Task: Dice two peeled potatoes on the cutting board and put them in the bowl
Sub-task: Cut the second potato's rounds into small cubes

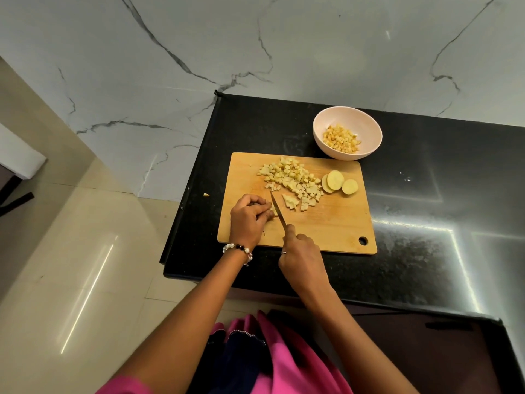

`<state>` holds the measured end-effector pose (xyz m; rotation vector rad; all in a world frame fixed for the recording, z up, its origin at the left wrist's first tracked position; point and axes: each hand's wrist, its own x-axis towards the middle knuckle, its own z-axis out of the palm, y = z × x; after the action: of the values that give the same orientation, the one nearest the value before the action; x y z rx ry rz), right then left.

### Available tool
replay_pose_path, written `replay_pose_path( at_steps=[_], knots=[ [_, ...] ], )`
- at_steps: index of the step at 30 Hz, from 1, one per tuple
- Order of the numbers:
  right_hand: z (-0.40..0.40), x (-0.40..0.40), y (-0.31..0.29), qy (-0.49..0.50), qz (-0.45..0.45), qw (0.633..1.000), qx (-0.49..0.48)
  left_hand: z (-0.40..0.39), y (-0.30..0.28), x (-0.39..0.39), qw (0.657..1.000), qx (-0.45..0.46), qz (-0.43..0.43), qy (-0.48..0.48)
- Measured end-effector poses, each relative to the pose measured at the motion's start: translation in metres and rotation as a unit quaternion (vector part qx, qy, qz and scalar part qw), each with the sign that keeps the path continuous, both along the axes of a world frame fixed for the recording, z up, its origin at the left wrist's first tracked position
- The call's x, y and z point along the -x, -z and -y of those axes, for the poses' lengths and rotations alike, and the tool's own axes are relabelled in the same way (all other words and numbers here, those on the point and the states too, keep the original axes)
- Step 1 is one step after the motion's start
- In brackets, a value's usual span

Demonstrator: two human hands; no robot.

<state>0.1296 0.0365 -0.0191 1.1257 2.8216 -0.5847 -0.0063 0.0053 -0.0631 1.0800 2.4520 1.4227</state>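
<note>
A rectangular wooden cutting board, pale and smooth-grained with rounded corners and a round hanging hole at its near right corner, lies on the black speckled stone surface close to that surface's left and near edges. At the board's near left, the left hand is curled knuckles-up, its grip closed over a small piece of potato of which only a pale sliver shows beside the fingertips. Right against that sliver stands the thin steel blade of a knife, tip pointing toward the board's far edge; the right hand wraps its grip around the handle, which is hidden, with the forefinger stretched along the blade's back. Just beyond the blade, across the board's far middle, spreads a loose heap of diced potato, small pale-yellow cubes with irregular edges. To the right of the heap, near the board's far right corner, lie round potato slices, flat and overlapping. Past the board's far right corner, touching or nearly touching it, sits a round, smooth, pale pink bowl holding a small mound of yellower potato cubes. One stray bit rests on the surface near its left edge. A beaded bracelet circles the left wrist.
</note>
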Motion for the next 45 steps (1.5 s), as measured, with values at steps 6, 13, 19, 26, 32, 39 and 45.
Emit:
replay_pose_path(
  at_steps=[6, 13, 19, 26, 32, 39, 45],
  knots=[
    [0.005, 0.013, 0.0, -0.022, 0.015, 0.999, -0.039, -0.001, 0.003, 0.0, 1.0, 0.022, -0.017, -0.015],
    [0.015, -0.014, 0.001, -0.014, 0.066, 0.997, -0.037, -0.002, 0.002, -0.002, 0.999, 0.027, -0.029, -0.034],
    [-0.001, -0.002, -0.001, 0.016, 0.047, 0.998, -0.041, 0.001, -0.001, 0.002, 0.999, 0.022, 0.011, -0.024],
    [0.006, -0.001, -0.003, 0.019, -0.02, 0.999, 0.022, 0.004, -0.001, 0.004, 0.999, 0.01, 0.043, -0.024],
    [0.002, 0.002, -0.001, 0.005, -0.022, 0.999, 0.024, 0.002, -0.003, 0.002, 0.999, 0.013, 0.033, -0.033],
    [0.001, 0.012, 0.0, -0.018, 0.005, 1.0, -0.003, 0.0, -0.002, 0.002, 0.999, 0.016, 0.021, -0.043],
    [0.018, -0.004, 0.0, -0.025, 0.037, 0.999, -0.025, 0.001, 0.002, 0.0, 0.999, 0.017, 0.007, -0.047]
  ],
)
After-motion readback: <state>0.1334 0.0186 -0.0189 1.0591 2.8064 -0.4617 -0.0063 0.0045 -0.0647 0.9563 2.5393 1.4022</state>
